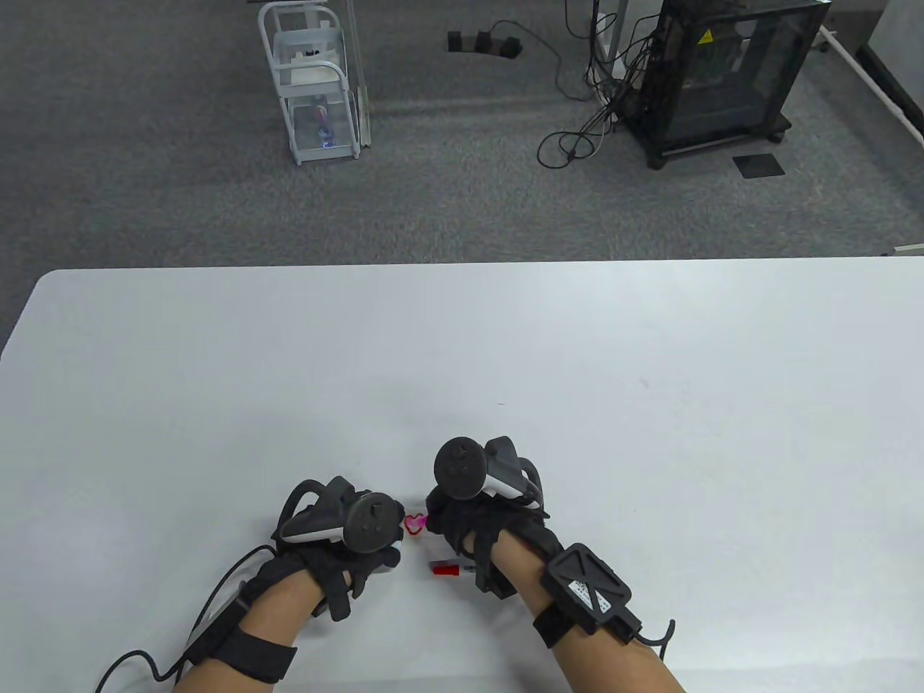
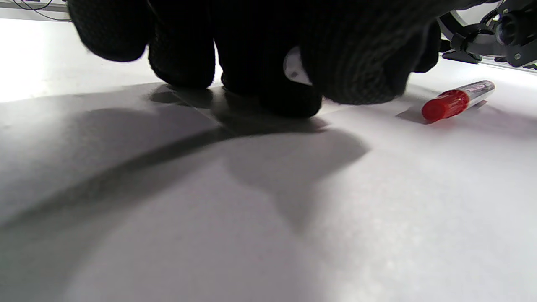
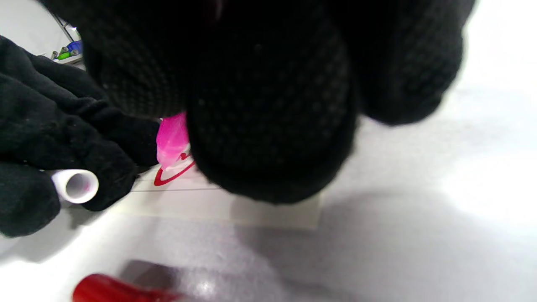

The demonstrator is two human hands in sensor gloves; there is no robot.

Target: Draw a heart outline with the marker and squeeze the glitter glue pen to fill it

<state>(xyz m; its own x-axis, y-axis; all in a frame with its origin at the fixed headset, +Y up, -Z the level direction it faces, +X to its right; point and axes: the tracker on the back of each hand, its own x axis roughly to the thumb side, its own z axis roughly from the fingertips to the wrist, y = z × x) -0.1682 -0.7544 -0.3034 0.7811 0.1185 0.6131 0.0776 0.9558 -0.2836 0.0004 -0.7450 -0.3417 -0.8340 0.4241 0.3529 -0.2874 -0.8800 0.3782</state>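
Note:
A small red heart outline [image 1: 414, 525] is drawn on a white paper slip [image 3: 218, 205] near the table's front edge. My right hand [image 1: 442, 521] grips a pink glitter glue pen, its pink tip [image 3: 172, 140] touching the heart outline [image 3: 173, 176]. My left hand [image 1: 377, 540] sits just left of the heart, fingers curled and down on the paper, holding a small white cap [image 3: 75, 186]. The red-capped marker [image 1: 447, 569] lies on the table in front of the heart, under my right wrist, and shows as the red marker [image 2: 455, 100] in the left wrist view. The pen's body is hidden by my glove.
The white table [image 1: 505, 361] stretches far and to both sides of my hands. Beyond its far edge is grey floor with a white wire cart [image 1: 314, 79], a black cabinet [image 1: 729, 72] and loose cables [image 1: 585, 123].

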